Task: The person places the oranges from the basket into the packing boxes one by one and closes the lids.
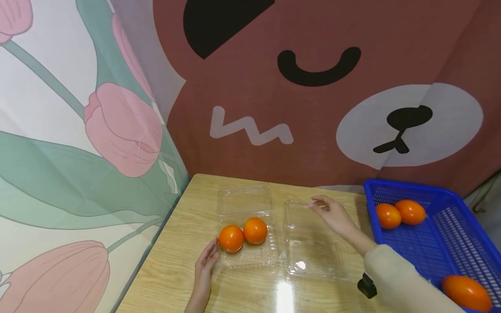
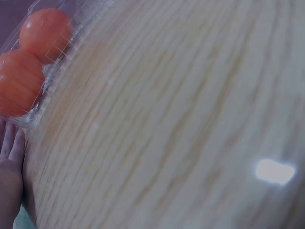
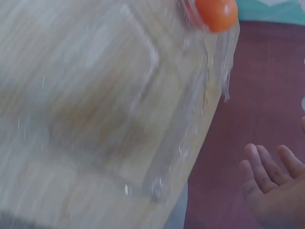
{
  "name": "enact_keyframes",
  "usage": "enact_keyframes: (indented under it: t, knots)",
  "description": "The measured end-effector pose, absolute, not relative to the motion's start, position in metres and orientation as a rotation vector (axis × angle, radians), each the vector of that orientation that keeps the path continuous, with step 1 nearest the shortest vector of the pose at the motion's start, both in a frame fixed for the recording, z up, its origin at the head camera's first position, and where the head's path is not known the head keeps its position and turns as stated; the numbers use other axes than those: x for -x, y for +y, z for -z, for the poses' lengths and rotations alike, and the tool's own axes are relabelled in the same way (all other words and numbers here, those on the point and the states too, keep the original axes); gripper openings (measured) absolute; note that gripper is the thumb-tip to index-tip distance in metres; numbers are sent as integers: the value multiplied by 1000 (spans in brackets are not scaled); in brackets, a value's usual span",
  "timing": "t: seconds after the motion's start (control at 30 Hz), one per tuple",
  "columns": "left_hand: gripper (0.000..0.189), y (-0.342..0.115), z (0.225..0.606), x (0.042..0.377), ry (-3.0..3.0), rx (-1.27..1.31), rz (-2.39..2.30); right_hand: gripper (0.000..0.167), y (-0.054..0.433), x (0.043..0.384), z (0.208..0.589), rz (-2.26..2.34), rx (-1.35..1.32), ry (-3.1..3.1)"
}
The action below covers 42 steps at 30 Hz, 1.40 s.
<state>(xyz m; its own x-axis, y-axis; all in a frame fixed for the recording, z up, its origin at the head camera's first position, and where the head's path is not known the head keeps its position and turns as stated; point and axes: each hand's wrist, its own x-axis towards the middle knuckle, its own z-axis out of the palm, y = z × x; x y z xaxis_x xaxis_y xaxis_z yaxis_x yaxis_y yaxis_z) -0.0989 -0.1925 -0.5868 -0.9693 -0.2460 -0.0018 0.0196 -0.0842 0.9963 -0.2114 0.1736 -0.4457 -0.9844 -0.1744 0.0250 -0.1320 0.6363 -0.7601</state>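
Note:
Two round, glossy orange tomatoes, one on the left (image 1: 231, 238) and one on the right (image 1: 255, 230), sit in a clear plastic clamshell box (image 1: 250, 260) whose lid (image 1: 244, 202) is folded back. Beside its left edge is my left hand (image 1: 205, 265), fingers fairly straight and close to the nearer tomato. A second clear plastic box (image 1: 313, 256) lies to the right, with no fruit in it. At its far right edge is my right hand (image 1: 332, 215); in the right wrist view, its fingers (image 3: 259, 169) are spread loosely and hold nothing.
On the right stands a blue plastic basket (image 1: 426, 248) with tomatoes at its far left (image 1: 389, 216) and near right (image 1: 467, 293). A small black object (image 1: 366, 286) shows by the right sleeve. Printed cloth (image 1: 250, 161) hangs behind the wooden table (image 1: 168, 261).

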Motion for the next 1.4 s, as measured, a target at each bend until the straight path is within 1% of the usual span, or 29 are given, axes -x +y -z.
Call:
enact_keyframes:
  t: [0.23,0.43,0.8,1.1,1.37,1.4]
  knots:
    - [48,-194,586,100,-2020,-278,2205,52,206,218,433,1210,297,2879]
    - [48,-194,587,101,-2019,-299,2216,51,239,225,428,1192,275,2936]
    - [48,-196,586,98,-2026,-297,2216,58,290,228,428,1127,235,2953]
    - [49,-193,588,102,-2007,-279,2222,51,338,228,448,1118,168,2960]
    - [48,-194,590,102,-2004,-266,2220,64,370,223,462,1004,28,2951]
    - [48,-194,590,102,-2012,-266,2215,63,373,223,464,990,19,2963]
